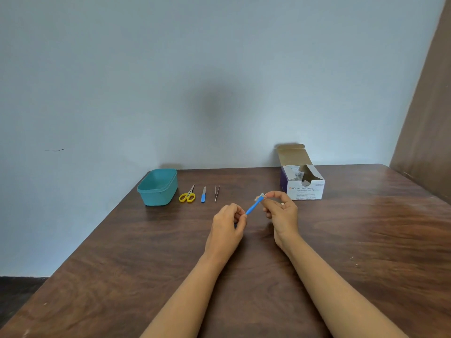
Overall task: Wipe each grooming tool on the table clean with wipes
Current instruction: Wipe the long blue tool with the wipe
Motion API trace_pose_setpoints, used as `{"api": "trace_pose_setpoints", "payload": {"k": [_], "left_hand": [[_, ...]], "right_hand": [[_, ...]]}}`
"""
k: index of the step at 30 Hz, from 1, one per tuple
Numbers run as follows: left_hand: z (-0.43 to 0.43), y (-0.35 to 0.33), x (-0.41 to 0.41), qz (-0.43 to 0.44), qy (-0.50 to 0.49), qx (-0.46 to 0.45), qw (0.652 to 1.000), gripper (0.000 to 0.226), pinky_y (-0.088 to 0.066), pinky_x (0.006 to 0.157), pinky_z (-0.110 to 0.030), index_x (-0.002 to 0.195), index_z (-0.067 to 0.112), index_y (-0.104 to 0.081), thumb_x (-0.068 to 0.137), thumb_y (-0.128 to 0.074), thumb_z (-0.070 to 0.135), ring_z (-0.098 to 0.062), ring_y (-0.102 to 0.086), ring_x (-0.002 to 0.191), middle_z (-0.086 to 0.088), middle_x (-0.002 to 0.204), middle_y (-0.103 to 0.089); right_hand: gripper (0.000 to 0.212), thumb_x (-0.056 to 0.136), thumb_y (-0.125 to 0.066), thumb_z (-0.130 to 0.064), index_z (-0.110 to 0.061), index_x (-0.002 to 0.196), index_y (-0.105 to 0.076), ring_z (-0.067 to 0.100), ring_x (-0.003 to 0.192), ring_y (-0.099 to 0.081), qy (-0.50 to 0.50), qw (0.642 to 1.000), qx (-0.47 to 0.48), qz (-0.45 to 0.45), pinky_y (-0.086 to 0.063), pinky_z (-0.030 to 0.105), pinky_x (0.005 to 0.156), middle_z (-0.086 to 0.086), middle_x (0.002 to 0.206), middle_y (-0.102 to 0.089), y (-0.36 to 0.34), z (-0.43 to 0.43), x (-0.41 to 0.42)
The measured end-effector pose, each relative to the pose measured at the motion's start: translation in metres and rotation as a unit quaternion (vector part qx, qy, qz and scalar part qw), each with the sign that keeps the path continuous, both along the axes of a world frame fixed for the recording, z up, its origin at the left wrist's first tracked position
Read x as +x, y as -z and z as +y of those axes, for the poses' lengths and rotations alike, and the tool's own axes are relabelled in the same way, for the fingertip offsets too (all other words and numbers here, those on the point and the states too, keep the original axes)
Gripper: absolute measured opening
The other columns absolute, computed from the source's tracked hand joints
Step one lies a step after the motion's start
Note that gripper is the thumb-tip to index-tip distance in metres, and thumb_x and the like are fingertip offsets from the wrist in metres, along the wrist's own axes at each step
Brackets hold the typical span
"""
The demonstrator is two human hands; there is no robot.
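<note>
The left hand [228, 222] is pinching the near end of the tool [252, 208] over the table [366, 240]; the right hand [280, 211] is pinching a wipe [260, 196] round its tip, toward 1 o'clock. The box [306, 190] at 1 o'clock is holding packets [296, 173].

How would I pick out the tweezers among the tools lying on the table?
Start at the teal tub near the far edge of the table; three tools lie in a row to its right. The tweezers come last, after the yellow-handled scissors and the blue-handled file. They alone are thin bare metal, with no coloured handle.
</note>
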State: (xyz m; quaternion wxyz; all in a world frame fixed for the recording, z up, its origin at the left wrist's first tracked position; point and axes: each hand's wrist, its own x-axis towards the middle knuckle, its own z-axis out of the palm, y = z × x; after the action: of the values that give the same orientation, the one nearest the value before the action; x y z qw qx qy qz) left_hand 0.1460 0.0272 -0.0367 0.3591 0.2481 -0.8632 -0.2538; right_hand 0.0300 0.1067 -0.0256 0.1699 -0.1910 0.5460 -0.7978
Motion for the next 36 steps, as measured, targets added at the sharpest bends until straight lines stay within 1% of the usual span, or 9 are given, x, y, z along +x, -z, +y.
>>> {"api": "trace_pose_setpoints", "payload": {"k": [7,10,14,18,20,26,29,33,36], "left_hand": [[-0.0003,-0.0010,0.0015,0.008,-0.019,0.011,1.000,0.005,-0.040,0.062,-0.007,0.088,0.018,-0.061,0.092,-0.058,0.016,-0.001,-0.051,0.071,0.009,0.081,-0.054],[-0.0004,-0.0015,0.0013,0.009,-0.027,0.016,0.999,0.005,-0.039,0.061,-0.011,0.088,0.018,-0.061,0.092,-0.058,0.017,-0.002,-0.052,0.072,0.009,0.081,-0.054],[0.0002,-0.0028,0.0005,0.004,-0.029,0.026,0.999,0.005,-0.041,0.060,-0.011,0.091,0.019,-0.060,0.094,-0.057,0.017,-0.004,-0.053,0.073,0.007,0.085,-0.054],[-0.0003,-0.0019,0.0002,0.013,-0.037,0.027,0.999,0.007,-0.042,0.063,-0.014,0.091,0.020,-0.059,0.094,-0.055,0.016,-0.005,-0.053,0.074,0.008,0.084,-0.054],[-0.0001,-0.0021,0.0002,0.015,-0.039,0.025,0.999,0.007,-0.041,0.063,-0.014,0.091,0.020,-0.059,0.094,-0.054,0.015,-0.005,-0.053,0.074,0.008,0.084,-0.053],[0.0005,-0.0054,0.0008,0.018,-0.039,0.019,0.999,0.009,-0.037,0.058,-0.011,0.091,0.021,-0.057,0.095,-0.052,0.014,-0.004,-0.051,0.071,0.008,0.084,-0.052],[-0.0003,-0.0051,0.0008,0.023,-0.039,0.024,0.999,0.011,-0.039,0.060,-0.012,0.091,0.022,-0.056,0.096,-0.051,0.014,-0.005,-0.051,0.072,0.008,0.084,-0.052],[-0.0010,-0.0038,0.0008,0.037,-0.041,0.031,0.998,0.011,-0.045,0.064,-0.019,0.091,0.021,-0.056,0.096,-0.050,0.013,-0.007,-0.052,0.074,0.007,0.085,-0.051],[-0.0010,-0.0033,0.0011,0.031,-0.039,0.026,0.998,0.010,-0.040,0.062,-0.013,0.091,0.020,-0.057,0.096,-0.051,0.013,-0.005,-0.051,0.073,0.007,0.086,-0.051]], "right_hand": [[0.013,0.083,-0.065,0.001,-0.010,0.088,-0.060,0.006,0.060,-0.054,-0.039,0.999,-0.017,-0.022,-0.040,0.019,0.053,-0.006,0.067,-0.070,-0.0039,0.0020,0.0007],[0.015,0.084,-0.064,0.001,-0.013,0.084,-0.059,0.008,0.065,-0.057,-0.056,0.998,-0.020,-0.031,-0.040,0.020,0.057,-0.002,0.072,-0.070,-0.0048,0.0026,0.0009],[0.015,0.086,-0.061,0.000,-0.014,0.082,-0.060,0.011,0.070,-0.058,-0.075,0.996,-0.023,-0.052,-0.040,0.024,0.063,0.002,0.077,-0.069,-0.0077,0.0041,0.0014],[0.018,0.088,-0.057,0.003,-0.013,0.082,-0.060,0.010,0.070,-0.061,-0.100,0.991,-0.051,-0.075,-0.041,0.022,0.061,0.004,0.079,-0.070,-0.0089,0.0055,-0.0004],[0.018,0.089,-0.056,0.003,-0.014,0.084,-0.060,0.010,0.070,-0.062,-0.115,0.988,-0.059,-0.082,-0.042,0.021,0.061,0.004,0.080,-0.071,-0.0085,0.0055,-0.0018],[0.019,0.094,-0.050,0.000,-0.017,0.086,-0.055,0.013,0.079,-0.064,-0.170,0.979,-0.070,-0.088,-0.043,0.024,0.069,0.007,0.093,-0.074,-0.0090,0.0047,-0.0015],[0.021,0.093,-0.050,-0.001,-0.019,0.085,-0.055,0.015,0.083,-0.066,-0.194,0.975,-0.077,-0.081,-0.043,0.024,0.070,0.010,0.099,-0.073,-0.0085,0.0054,-0.0022],[0.021,0.091,-0.052,-0.001,-0.020,0.083,-0.057,0.015,0.085,-0.065,-0.213,0.968,-0.098,-0.084,-0.045,0.021,0.070,0.012,0.103,-0.072,-0.0077,0.0059,-0.0050],[0.021,0.089,-0.053,-0.001,-0.020,0.083,-0.058,0.015,0.084,-0.063,-0.212,0.967,-0.106,-0.093,-0.046,0.020,0.069,0.011,0.102,-0.073,-0.0074,0.0061,-0.0067]]}}
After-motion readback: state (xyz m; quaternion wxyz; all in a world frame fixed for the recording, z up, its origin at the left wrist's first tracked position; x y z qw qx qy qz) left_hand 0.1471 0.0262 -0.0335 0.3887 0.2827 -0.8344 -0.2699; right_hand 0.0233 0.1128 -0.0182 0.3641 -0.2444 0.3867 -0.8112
